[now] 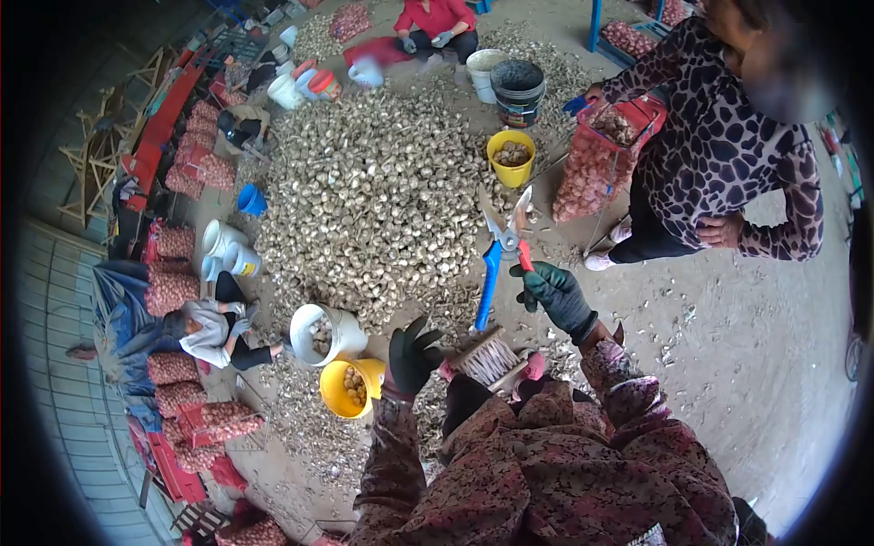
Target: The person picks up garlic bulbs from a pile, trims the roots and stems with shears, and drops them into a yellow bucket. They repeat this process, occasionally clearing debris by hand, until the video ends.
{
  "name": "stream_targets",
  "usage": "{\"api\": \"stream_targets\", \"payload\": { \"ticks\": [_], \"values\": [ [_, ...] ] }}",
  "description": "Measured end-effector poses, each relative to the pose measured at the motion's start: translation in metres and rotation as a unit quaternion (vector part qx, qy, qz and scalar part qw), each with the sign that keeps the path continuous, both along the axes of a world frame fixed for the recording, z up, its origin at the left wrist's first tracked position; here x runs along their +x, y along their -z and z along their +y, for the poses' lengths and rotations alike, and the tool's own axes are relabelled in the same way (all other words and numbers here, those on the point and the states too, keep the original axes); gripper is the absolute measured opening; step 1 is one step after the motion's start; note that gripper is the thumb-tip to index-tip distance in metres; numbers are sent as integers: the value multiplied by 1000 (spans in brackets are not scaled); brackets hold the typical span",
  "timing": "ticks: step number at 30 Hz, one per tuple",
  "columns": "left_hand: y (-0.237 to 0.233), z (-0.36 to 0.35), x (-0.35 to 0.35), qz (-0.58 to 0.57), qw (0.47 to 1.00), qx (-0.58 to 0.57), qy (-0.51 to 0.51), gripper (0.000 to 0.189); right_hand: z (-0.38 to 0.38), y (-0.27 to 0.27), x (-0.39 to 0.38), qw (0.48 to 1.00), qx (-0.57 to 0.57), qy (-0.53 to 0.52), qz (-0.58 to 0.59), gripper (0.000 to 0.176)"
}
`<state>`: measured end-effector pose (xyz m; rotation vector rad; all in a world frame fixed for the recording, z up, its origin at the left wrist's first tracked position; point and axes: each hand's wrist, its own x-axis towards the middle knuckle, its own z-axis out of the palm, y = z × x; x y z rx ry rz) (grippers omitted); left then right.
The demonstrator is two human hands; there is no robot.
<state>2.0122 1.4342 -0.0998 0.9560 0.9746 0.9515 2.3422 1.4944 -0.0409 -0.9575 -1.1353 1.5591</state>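
- The garlic pile (pixel 373 191) is the largest thing before you, a broad heap of loose bulbs across the middle of the floor, with dry scraps scattered round its edges.
- Along the left side, filled red mesh sacks (pixel 171 293) stand and lie in a long row.
- At the far right, a person in a spotted top (pixel 719 127) stands with one hand on the hip and the other near the top of a large mesh sack (pixel 583 177), which is packed with bulbs.
- On your left, a seated person in a pale top (pixel 208 335) sits between the sacks and the pile; at the far end, a person in red (pixel 435 16) sits beyond it.
- Beyond the pile, to the right, stands a black bucket (pixel 517 98).
- A white bucket (pixel 349 337) with bulbs inside stands at the pile's near left edge.
- Just nearer is a yellow bucket (pixel 373 371), also holding bulbs; another yellow bucket (pixel 512 176) with bulbs stands at the pile's right edge.
- The pruning shears (pixel 507 242) are raised before you at the pile's near right edge, blades parted and pointing away; the blue handle hangs free.
- Your gloved right hand (pixel 557 296) is curled round the shears' red handle.
- Your gloved left hand (pixel 414 357) is beside the near yellow bucket, fingers spread, gripping nothing that shows.
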Motion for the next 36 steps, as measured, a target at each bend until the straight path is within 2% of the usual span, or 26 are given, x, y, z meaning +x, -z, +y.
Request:
{"api": "stream_targets", "payload": {
  "ticks": [1, 2, 3, 4, 5, 6, 7, 8, 9, 10, 11, 12, 13, 14, 16, 17, 18, 19, 22, 23, 25, 26, 28, 30, 32, 36],
  "values": [
    [-42, 13, 24, -209, 972, -110, 13, 47, 2, -1, -9, 1000, 3, -8, -16, 39],
    [-66, 21, 42, -304, 934, -186, 34, 63, 4, 1, -20, 1000, -2, -19, -18, 39],
    [-80, 25, 58, -237, 958, -145, 71, 77, 6, 7, -30, 998, 18, -16, -53, 38],
    [-93, 31, 69, -223, 957, -163, 90, 67, 6, 12, -40, 995, 37, -13, -87, 36],
    [-90, 36, 70, -68, 992, 0, 110, 57, 7, 13, -49, 997, -13, -18, -79, 30],
    [-87, 39, 67, 93, 974, 162, 128, 47, 9, 19, -57, 996, -18, -24, -82, 30],
    [-82, 38, 65, 91, 975, 156, 126, 47, 11, 30, -64, 994, 22, -33, -101, 32],
    [-79, 37, 61, 1, 995, 77, 62, 37, 15, 33, -72, 990, 64, -38, -121, 35],
    [-74, 38, 56, -90, 996, -5, -1, 30, 16, 36, -80, 993, 61, -71, -70, 45],
    [-69, 39, 51, -96, 995, -12, -1, 30, 17, 40, -89, 993, 53, -71, -75, 45],
    [-64, 40, 46, 52, 998, 23, -9, 29, 18, 44, -100, 994, 43, -95, 20, 49],
    [-71, 48, 42, 198, 978, 61, -16, 29, 24, 44, -112, 986, 36, -116, 114, 53],
    [-79, 52, 40, 299, 944, 135, -24, 36, 30, 44, -126, 987, 32, -113, 106, 53],
    [-76, 55, 36, 291, 947, 133, -23, 36, 37, 39, -144, 980, -22, -127, 151, 54],
    [-68, 60, 24, 485, 828, 279, -42, 45, 51, 34, -181, 951, -134, -149, 237, 56],
    [-75, 69, 12, 489, 844, 219, 16, 50, 57, 37, -198, 953, -141, -144, 227, 56],
    [-76, 75, -1, 477, 851, 216, 18, 50, 61, 42, -214, 930, -167, -138, 298, 58],
    [-78, 83, -15, 469, 848, 244, 27, 54, 69, 44, -227, 901, -189, -130, 367, 60],
    [-70, 100, -65, 410, 864, 287, 51, 62, 100, 13, -264, 877, -221, -162, 396, 64],
    [-69, 103, -86, 357, 889, 277, 74, 62, 113, 18, -276, 895, -189, -168, 367, 68],
    [-62, 105, -128, 293, 916, 251, 111, 59, 129, 30, -297, 884, -180, -205, 380, 71],
    [-54, 107, -146, 292, 917, 249, 113, 59, 136, 30, -307, 879, -177, -216, 386, 71],
    [-34, 102, -179, 295, 937, 147, 114, 55, 142, 36, -327, 880, -178, -219, 381, 71],
    [-15, 97, -209, 302, 936, 136, 120, 52, 150, 39, -344, 884, -172, -218, 377, 71],
    [10, 87, -232, 315, 943, 71, 77, 51, 157, 37, -360, 879, -134, -268, 372, 72],
    [42, 82, -257, 317, 942, 67, 88, 51, 154, 18, -377, 928, -192, -137, 287, 72]
  ]
}}
